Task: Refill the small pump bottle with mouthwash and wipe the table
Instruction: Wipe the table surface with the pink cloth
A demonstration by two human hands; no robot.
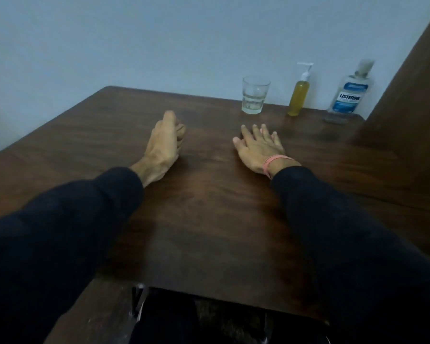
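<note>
A small pump bottle (299,96) with yellow liquid and a white pump stands at the far right of the dark wooden table (209,207). To its right is a clear Listerine mouthwash bottle (349,95) with a blue label. My left hand (165,142) rests on its side on the table, fingers curled loosely with nothing in them. My right hand (258,147) lies flat, palm down, fingers spread, with a pink band at the wrist. Both hands are well short of the bottles and hold nothing.
A clear drinking glass (255,98) with a little water stands left of the pump bottle. A brown wooden panel (407,95) rises at the table's right end. A pale wall runs behind. The table's near edge is close to my body.
</note>
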